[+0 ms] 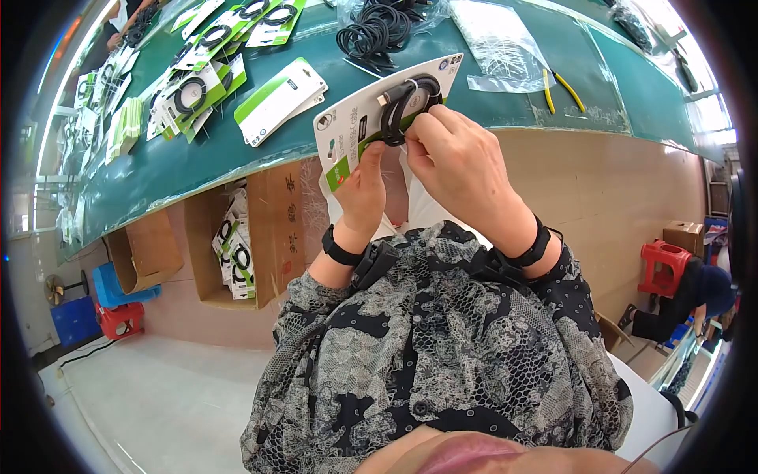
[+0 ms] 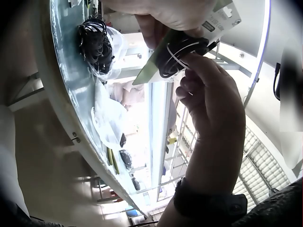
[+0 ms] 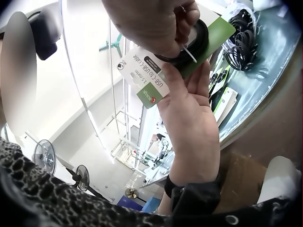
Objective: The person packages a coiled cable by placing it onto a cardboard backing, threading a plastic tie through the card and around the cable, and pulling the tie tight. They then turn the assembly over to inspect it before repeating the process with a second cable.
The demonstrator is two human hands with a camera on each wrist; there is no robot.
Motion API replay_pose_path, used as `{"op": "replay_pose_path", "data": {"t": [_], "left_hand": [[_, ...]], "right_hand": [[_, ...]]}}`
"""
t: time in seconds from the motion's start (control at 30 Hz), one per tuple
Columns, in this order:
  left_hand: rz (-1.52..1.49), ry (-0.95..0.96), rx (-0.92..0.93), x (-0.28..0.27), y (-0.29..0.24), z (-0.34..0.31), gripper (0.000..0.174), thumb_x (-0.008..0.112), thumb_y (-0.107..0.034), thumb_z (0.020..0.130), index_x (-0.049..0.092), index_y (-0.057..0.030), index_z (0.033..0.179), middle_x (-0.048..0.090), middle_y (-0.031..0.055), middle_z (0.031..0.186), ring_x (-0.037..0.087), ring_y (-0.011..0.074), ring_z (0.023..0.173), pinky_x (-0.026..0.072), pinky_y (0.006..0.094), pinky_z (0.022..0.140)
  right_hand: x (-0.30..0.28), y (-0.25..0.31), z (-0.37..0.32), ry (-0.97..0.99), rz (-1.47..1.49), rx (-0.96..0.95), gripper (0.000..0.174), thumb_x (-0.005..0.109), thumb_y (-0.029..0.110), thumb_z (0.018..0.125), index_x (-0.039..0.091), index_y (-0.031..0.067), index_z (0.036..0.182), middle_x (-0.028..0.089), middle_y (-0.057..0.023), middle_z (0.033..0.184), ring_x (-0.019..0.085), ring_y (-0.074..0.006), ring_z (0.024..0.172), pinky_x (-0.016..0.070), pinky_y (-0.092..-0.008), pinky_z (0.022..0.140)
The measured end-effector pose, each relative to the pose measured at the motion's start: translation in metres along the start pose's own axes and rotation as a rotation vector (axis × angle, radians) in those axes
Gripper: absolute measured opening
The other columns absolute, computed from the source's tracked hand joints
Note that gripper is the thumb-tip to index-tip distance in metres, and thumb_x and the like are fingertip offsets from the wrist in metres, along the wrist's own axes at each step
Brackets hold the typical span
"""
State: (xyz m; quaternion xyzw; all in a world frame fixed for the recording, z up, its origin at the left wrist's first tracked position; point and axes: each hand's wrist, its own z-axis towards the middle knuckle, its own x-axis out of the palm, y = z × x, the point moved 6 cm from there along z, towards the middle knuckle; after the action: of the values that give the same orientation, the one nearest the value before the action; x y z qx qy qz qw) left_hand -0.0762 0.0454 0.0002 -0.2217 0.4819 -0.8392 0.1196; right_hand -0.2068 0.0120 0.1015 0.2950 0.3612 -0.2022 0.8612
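Observation:
Above the table's near edge, my left hand (image 1: pixel 363 189) holds a white and green cable card (image 1: pixel 339 130), thumb on its printed front and fingers behind it. Against the card lies a coiled black USB-C cable (image 1: pixel 392 122), its plug (image 1: pixel 384 99) sticking out toward the left. A thin white cable tie (image 2: pixel 177 57) crosses the coil and the card. My right hand (image 1: pixel 466 162) is at the coil, its thumb and fingertips pinching the tie; a short tie end (image 3: pixel 191 55) shows beside them in the right wrist view. The card stands tilted in the air.
Blank cards (image 1: pixel 280 103) lie left on the green table (image 1: pixel 276 154), beyond them a pile of carded cables (image 1: pixel 189 93). Loose black cables (image 1: pixel 375 35), a bag of white ties (image 1: pixel 501 47) and yellow-handled cutters (image 1: pixel 562 91) lie further back. A cardboard box (image 1: pixel 272 229) stands below.

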Motion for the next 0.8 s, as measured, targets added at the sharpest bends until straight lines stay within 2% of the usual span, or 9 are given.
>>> {"op": "replay_pose_path", "data": {"t": [0.37, 0.47, 0.6, 0.8], "left_hand": [[0.183, 0.003, 0.089, 0.002, -0.015, 0.001, 0.012, 0.06, -0.005, 0.089, 0.065, 0.0042, 0.095, 0.068, 0.0077, 0.091, 0.063, 0.014, 0.079, 0.0494, 0.0256, 0.071], [-0.153, -0.141, -0.11, 0.004, -0.003, 0.001, 0.013, 0.061, -0.007, 0.089, 0.065, 0.0039, 0.095, 0.067, 0.0058, 0.09, 0.061, 0.0122, 0.078, 0.0481, 0.0249, 0.069], [-0.024, -0.115, -0.07, -0.001, 0.001, -0.003, 0.013, 0.06, -0.007, 0.089, 0.065, 0.0035, 0.095, 0.067, 0.0055, 0.09, 0.059, 0.0115, 0.077, 0.0464, 0.0238, 0.067], [-0.016, -0.116, -0.026, -0.003, -0.002, -0.003, 0.013, 0.06, -0.007, 0.09, 0.064, 0.003, 0.096, 0.066, 0.0064, 0.088, 0.059, 0.0123, 0.077, 0.0456, 0.0229, 0.067]], "right_hand": [[0.0, -0.005, -0.002, -0.016, 0.021, 0.06, 0.01, 0.063, 0.002, 0.075, 0.053, 0.0033, 0.077, 0.055, -0.0092, 0.073, 0.058, -0.0273, 0.068, 0.0466, -0.0357, 0.058], [0.002, -0.003, -0.002, -0.024, 0.032, 0.057, 0.01, 0.063, 0.002, 0.075, 0.053, 0.0033, 0.078, 0.055, -0.0092, 0.073, 0.058, -0.0275, 0.068, 0.0466, -0.0356, 0.058], [0.004, 0.0, -0.002, -0.032, 0.047, 0.049, 0.01, 0.063, 0.002, 0.075, 0.053, 0.003, 0.078, 0.055, -0.0092, 0.073, 0.058, -0.0277, 0.068, 0.0467, -0.0356, 0.058], [0.003, -0.008, -0.001, -0.047, 0.039, 0.066, 0.01, 0.063, 0.001, 0.075, 0.054, 0.0028, 0.08, 0.054, -0.0092, 0.075, 0.057, -0.0285, 0.069, 0.047, -0.036, 0.059]]}}
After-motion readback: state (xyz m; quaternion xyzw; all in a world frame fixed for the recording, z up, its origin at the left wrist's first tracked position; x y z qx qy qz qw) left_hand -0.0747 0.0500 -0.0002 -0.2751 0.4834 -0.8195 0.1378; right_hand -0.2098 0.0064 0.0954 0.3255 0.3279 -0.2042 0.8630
